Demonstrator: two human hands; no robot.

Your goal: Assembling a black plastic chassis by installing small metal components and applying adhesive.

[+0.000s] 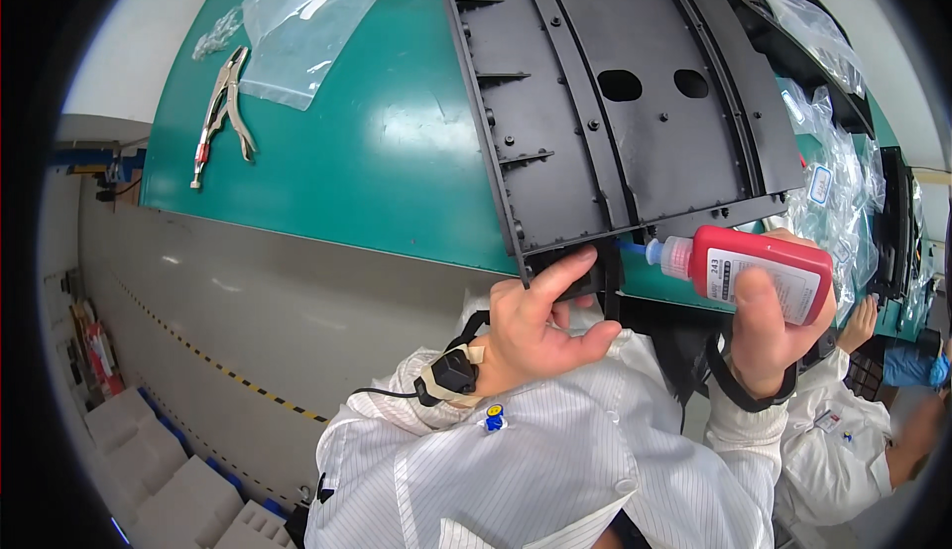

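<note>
With twelve at the top of the view, the red bottle (762,256) is gripped at four o'clock between the thumb and fingers of the right hand (778,326), and its blue nozzle (638,249) is pointed toward nine, close to the lower edge of the black panel (654,142). At five, the left hand (550,326) is held with thumb spread away from a straight forefinger, which is laid by the panel's lower left corner; the other fingers are partly hidden, so whether anything is pinched cannot be told. The panel is set from twelve to two, its corner brought near the front edge of the green table (397,197). To the left of the panel's long edge, a broad stretch of tabletop is left, bounded by a clear bag (307,28) at eleven and locking pliers (223,118) at ten. Toward three, room is narrowed by crumpled plastic bags (833,197) and a co-worker's hand (859,325). Beyond the front edge, grey floor (268,301) is seen at eight, crossed by striped tape (233,368).
</note>
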